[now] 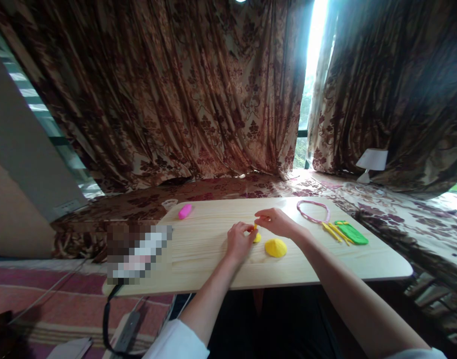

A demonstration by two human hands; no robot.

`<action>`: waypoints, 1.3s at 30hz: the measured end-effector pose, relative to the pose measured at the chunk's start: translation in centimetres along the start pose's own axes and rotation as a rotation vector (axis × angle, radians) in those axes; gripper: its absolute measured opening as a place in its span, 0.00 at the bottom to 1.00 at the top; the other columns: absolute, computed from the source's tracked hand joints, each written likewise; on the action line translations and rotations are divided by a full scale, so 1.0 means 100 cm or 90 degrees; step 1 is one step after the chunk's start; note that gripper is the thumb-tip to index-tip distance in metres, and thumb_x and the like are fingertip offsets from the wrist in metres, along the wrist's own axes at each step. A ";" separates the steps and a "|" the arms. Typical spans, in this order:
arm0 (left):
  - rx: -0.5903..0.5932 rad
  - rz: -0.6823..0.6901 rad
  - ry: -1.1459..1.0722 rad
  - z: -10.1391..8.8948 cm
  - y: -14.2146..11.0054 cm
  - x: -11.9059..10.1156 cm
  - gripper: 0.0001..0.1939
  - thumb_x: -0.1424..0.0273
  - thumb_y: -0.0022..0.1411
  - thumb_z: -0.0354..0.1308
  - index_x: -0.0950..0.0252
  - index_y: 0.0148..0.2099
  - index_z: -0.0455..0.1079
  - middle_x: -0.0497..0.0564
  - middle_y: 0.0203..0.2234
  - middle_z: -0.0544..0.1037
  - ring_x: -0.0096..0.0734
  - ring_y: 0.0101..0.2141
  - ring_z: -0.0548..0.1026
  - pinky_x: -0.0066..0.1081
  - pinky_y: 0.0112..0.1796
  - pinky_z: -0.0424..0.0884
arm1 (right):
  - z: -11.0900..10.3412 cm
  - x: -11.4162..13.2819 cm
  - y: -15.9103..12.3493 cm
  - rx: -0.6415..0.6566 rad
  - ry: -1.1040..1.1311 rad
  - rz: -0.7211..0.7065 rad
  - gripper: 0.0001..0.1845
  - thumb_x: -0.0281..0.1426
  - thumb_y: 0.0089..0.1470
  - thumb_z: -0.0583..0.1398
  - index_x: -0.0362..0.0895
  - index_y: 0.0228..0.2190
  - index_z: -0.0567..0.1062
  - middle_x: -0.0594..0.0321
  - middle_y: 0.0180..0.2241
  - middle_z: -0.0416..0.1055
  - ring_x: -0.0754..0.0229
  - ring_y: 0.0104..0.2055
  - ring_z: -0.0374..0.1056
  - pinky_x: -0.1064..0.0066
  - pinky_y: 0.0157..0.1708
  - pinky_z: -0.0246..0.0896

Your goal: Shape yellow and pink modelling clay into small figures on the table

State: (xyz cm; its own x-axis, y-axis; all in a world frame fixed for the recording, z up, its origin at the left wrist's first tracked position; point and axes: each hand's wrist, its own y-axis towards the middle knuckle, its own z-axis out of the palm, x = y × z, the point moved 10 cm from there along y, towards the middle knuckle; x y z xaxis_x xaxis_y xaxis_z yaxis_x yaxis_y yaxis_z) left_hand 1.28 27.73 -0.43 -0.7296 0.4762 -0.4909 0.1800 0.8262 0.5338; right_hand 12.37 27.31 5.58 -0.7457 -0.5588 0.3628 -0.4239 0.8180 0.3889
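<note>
Over the middle of the table, my left hand (240, 243) has its fingers curled closed against a small lump of yellow modelling clay (257, 238). From the right, my right hand (275, 222) reaches in with its fingertips pinched on a thin upright bit of yellow clay (255, 227) just above that lump. Whether the two pieces are joined is hard to make out. Closer to me stands a yellow clay cone (275, 248), touched by neither hand. My left fingertips are partly hidden behind the hand.
A pink clay roll (184, 211) lies at the table's (206, 269) far left. To the right are a pink braided ring (301, 213), yellow clay strips (332, 232) and a green clay slab (353, 233). A blurred-out object (140, 254) overlaps the left edge.
</note>
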 end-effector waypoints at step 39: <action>0.003 0.026 -0.017 -0.012 -0.001 0.007 0.11 0.66 0.62 0.53 0.67 0.43 0.69 0.52 0.39 0.74 0.33 0.41 0.72 0.41 0.44 0.68 | 0.052 0.006 -0.026 0.111 -0.164 -0.017 0.17 0.24 0.55 0.52 0.49 0.38 0.78 0.58 0.38 0.72 0.56 0.44 0.65 0.67 0.45 0.55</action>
State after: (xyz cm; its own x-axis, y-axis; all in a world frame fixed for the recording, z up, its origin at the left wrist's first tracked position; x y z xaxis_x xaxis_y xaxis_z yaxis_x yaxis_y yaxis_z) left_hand -0.07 27.65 0.01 -0.7035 0.5176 -0.4871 0.2121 0.8070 0.5511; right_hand 10.33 25.56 0.41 -0.8292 -0.5460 0.1196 -0.5105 0.8270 0.2356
